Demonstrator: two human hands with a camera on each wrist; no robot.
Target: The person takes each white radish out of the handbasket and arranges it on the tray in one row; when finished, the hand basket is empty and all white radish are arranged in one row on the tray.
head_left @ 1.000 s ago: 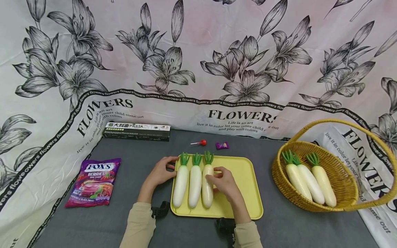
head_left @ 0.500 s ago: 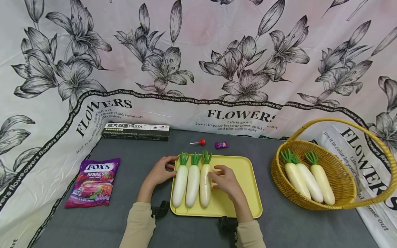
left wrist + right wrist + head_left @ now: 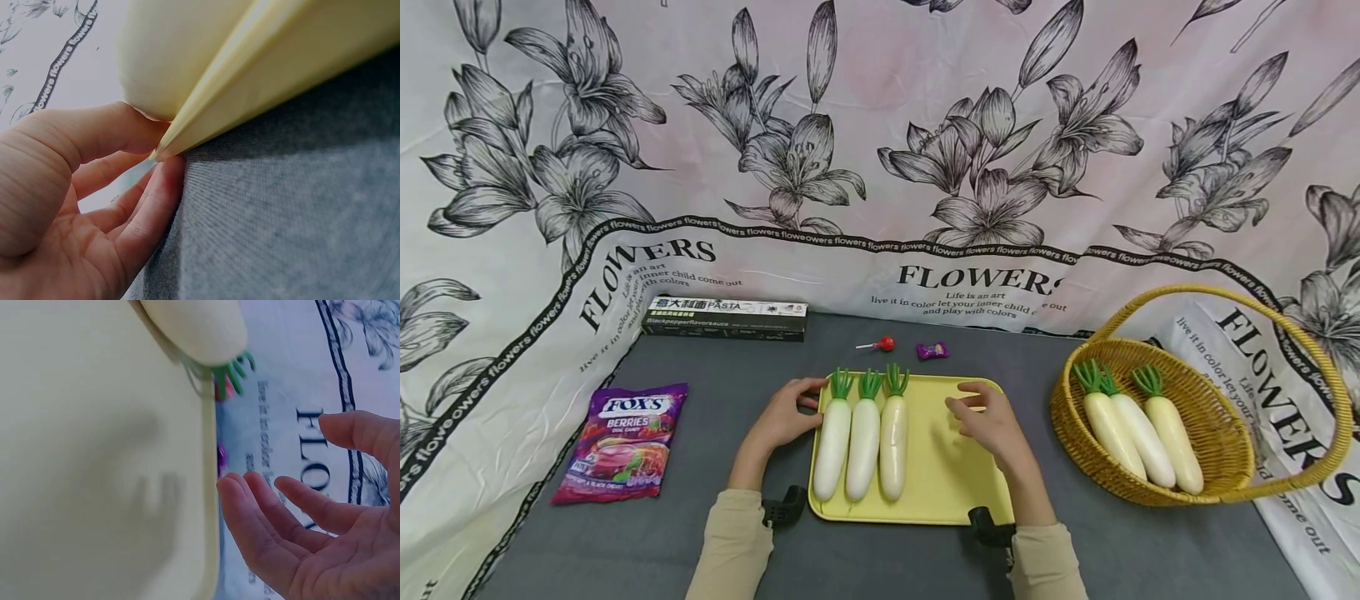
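Note:
Three white radishes with green tops lie side by side on the yellow tray (image 3: 943, 467): the left radish (image 3: 832, 450), the middle radish (image 3: 862, 450) and the right radish (image 3: 893, 450). At the tray's left edge my left hand (image 3: 785, 417) pinches the rim, thumb above and fingers below it, as the left wrist view shows. The thumb is close against the left radish. Over the tray's right part hovers my right hand (image 3: 988, 417), fingers loosely bent and apart, holding nothing. In the right wrist view its fingertips (image 3: 234, 490) stand clear of the nearest radish (image 3: 200, 328).
A wicker basket (image 3: 1217, 417) with three more radishes stands at the right, its handle arching up. Behind the tray lie a red lollipop (image 3: 886, 343) and a purple wrapped candy (image 3: 932, 351). A pasta box (image 3: 724, 319) and a candy bag (image 3: 621, 446) sit to the left.
My right hand has let go of the right radish and moved right, away from it. That radish now lies slightly closer to the middle one. My left hand stays at the tray's edge.

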